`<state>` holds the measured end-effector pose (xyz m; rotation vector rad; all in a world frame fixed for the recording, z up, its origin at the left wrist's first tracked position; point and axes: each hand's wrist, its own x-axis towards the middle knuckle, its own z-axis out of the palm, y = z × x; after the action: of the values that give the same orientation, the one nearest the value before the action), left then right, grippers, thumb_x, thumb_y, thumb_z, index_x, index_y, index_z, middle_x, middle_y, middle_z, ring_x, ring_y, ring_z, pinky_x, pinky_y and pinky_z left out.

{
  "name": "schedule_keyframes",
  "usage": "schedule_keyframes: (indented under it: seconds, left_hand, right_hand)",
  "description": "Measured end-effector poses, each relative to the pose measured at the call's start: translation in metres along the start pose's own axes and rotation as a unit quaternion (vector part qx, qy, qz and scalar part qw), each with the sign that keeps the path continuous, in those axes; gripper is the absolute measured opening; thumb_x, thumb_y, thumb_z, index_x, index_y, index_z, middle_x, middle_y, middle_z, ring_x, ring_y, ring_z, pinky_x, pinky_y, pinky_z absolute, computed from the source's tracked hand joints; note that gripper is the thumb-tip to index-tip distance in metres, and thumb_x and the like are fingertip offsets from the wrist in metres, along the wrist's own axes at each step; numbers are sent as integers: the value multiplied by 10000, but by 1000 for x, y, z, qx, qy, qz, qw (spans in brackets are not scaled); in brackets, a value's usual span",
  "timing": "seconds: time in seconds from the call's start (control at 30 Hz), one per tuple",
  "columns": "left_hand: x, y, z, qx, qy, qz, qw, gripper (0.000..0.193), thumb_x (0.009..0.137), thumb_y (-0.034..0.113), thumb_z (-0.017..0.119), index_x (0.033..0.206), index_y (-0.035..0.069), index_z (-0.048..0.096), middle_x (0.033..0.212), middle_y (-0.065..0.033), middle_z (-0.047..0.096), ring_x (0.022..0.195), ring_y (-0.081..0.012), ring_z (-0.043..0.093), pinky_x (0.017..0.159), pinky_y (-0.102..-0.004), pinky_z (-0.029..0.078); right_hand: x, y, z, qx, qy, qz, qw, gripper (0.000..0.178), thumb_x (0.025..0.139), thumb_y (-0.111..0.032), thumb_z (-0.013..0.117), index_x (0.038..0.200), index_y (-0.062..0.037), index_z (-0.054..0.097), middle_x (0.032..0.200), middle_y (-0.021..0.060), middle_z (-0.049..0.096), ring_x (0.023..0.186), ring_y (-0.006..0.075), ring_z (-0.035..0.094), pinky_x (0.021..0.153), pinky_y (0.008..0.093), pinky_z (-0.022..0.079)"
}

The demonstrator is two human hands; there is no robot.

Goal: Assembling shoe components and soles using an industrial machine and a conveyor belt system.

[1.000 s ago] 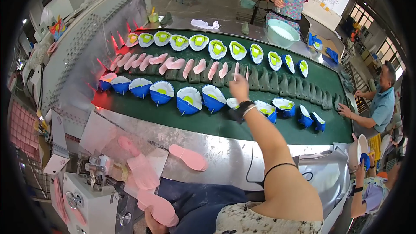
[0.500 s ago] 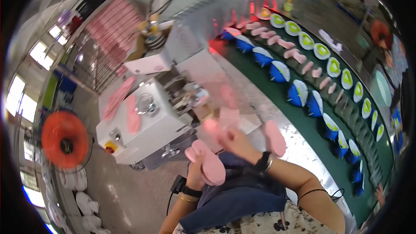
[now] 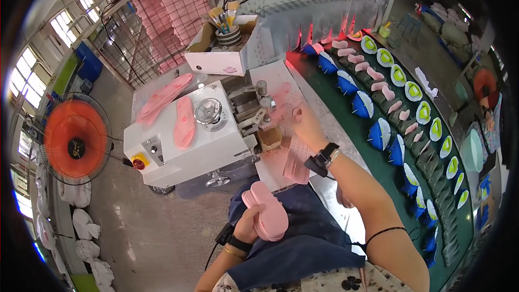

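A stack of pink insoles (image 3: 270,212) rests in my left hand (image 3: 248,226), whose fingers are closed around its edge, above the dark apron on my lap. My right hand (image 3: 308,127) reaches over the table just right of the machine head (image 3: 259,103). Its fingers are curled, and what they hold, if anything, cannot be made out. Beside those fingers, blurred pink pieces (image 3: 281,101) lie on the table. Below my right hand, nearer to me, another stack of pink insoles (image 3: 296,161) sits at the table's front edge.
The white machine (image 3: 178,154) carries more pink insoles (image 3: 185,121). Behind it stands a box (image 3: 216,60) with brushes. On the right, a green conveyor (image 3: 346,124) bears rows of blue-white shoe uppers and pink pieces. An orange fan (image 3: 75,140) stands at left.
My right hand has moved up and away from me, from near the left-hand stack to beside the machine head. The left hand still holds its insoles. The view has shifted.
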<state>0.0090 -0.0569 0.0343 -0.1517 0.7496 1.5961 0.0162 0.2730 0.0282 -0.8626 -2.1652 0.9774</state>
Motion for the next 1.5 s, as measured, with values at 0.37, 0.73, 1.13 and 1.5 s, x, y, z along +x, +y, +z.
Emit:
schedule_keyframes:
  seconds: [0.37, 0.73, 1.13, 1.5]
  left_hand:
    - [-10, -1, 12, 16, 88, 32, 995, 361, 922, 125, 525, 1267, 23, 494, 1178, -115, 604, 1102, -254, 586, 971, -379, 475]
    - [29, -27, 38, 124, 11, -32, 992, 331, 937, 315, 530, 1086, 21, 557, 1004, -102, 648, 920, -236, 646, 793, -381, 549]
    - [43, -37, 52, 120, 78, -55, 988, 484, 913, 452, 555, 1268, 127, 505, 1117, -76, 627, 949, -248, 627, 752, -400, 536]
    - [35, -44, 56, 142, 59, 9, 988, 222, 962, 193, 533, 1110, 36, 584, 994, -34, 634, 873, -133, 618, 767, -274, 520]
  right_hand:
    - [58, 18, 40, 71, 14, 167, 983, 350, 890, -310, 609, 980, 28, 628, 877, 212, 675, 731, 366, 669, 635, 381, 526]
    - [-116, 261, -273, -24, 432, 197, 880, 203, 884, -190, 585, 1001, -32, 534, 808, 131, 626, 572, 232, 645, 507, 350, 533]
    - [-261, 324, -444, -230, 587, 204, 749, 299, 716, -16, 546, 991, -17, 666, 924, 219, 671, 886, 374, 654, 779, 395, 508]
    - [-197, -20, -97, 140, -146, -32, 979, 273, 896, -299, 652, 963, -34, 635, 832, 123, 591, 751, 237, 571, 721, 310, 473]
